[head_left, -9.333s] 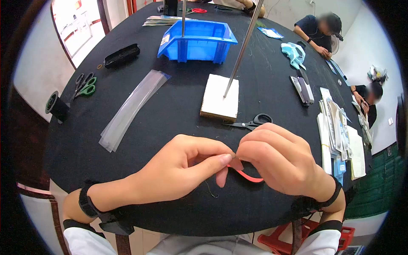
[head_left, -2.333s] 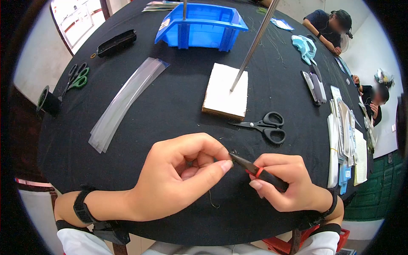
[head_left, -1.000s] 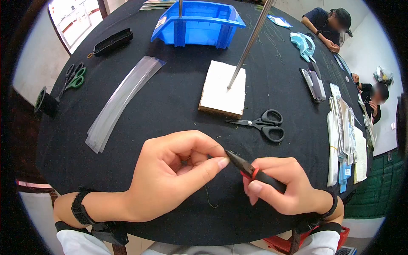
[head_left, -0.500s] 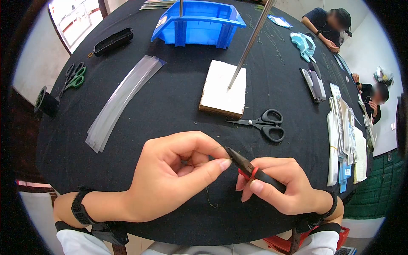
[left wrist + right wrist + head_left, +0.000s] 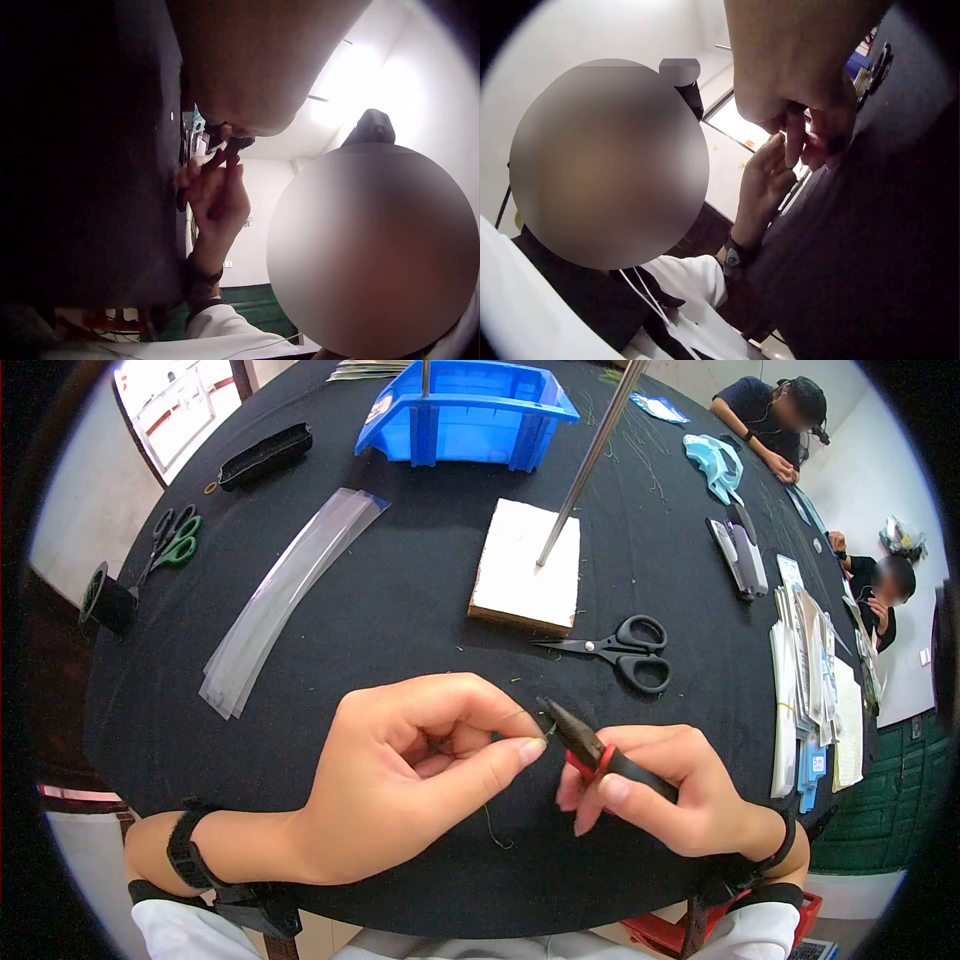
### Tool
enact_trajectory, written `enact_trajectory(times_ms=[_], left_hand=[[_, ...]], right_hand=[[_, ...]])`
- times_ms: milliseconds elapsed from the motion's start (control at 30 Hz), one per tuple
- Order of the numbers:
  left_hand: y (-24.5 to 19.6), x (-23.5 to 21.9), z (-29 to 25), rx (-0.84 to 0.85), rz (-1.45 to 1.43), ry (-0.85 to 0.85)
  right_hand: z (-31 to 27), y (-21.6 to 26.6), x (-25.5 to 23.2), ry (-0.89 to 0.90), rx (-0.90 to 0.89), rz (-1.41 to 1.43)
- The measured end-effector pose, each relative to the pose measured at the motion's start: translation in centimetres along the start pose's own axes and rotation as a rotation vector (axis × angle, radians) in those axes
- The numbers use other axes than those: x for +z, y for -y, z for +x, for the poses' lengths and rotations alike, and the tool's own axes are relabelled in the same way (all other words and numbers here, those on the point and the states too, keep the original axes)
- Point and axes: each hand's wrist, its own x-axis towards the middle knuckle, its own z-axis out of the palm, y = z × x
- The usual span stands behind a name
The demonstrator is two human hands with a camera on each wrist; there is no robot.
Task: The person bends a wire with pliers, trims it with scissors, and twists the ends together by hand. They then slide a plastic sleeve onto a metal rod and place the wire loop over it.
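In the head view my left hand (image 5: 430, 775) pinches a thin greenish line (image 5: 493, 830) between thumb and forefinger. Its loose tail hangs below the hand in a small curl. My right hand (image 5: 665, 785) grips a pair of pliers (image 5: 575, 735) with dark tapered jaws and red-and-black handles. The tip of the pliers points up and left, just beyond the left fingertips, and a short bit of line shows between them. From the left wrist view, the right hand (image 5: 217, 199) appears behind the left one, around the handles. The right wrist view is dim.
Black scissors (image 5: 625, 653) lie just beyond my hands, beside a white-topped block (image 5: 525, 565) with a metal rod (image 5: 590, 465). Clear plastic sleeves (image 5: 290, 605) lie left, a blue bin (image 5: 465, 425) stands behind. A stapler (image 5: 738, 555) and paper stacks (image 5: 800, 680) are right.
Earlier the right hand was close against the left, with a red handle showing; now it holds the pliers farther right. In the last second the pliers' tip has shifted slightly right from the left fingertips.
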Motion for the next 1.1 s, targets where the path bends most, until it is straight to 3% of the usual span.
enact_trajectory(times_ms=[167, 667, 767, 867, 1100], left_hand=[[0.2, 0.0, 0.0, 0.010, -0.008, -0.007], [0.5, 0.0, 0.0, 0.013, 0.002, -0.011], [0.3, 0.0, -0.1, 0.001, 0.013, -0.010], [0.1, 0.2, -0.1, 0.033, 0.044, -0.015], [0.2, 0.3, -0.2, 0.020, 0.033, -0.048]], right_hand=[[0.1, 0.2, 0.0, 0.016, 0.048, 0.102], [0.0, 0.0, 0.1, -0.026, -0.051, -0.092], [-0.2, 0.8, 0.1, -0.043, 0.084, -0.151], [0.0, 0.5, 0.5, -0.095, -0.059, -0.160], [0.0, -0.6, 0.4, -0.058, -0.103, -0.017]])
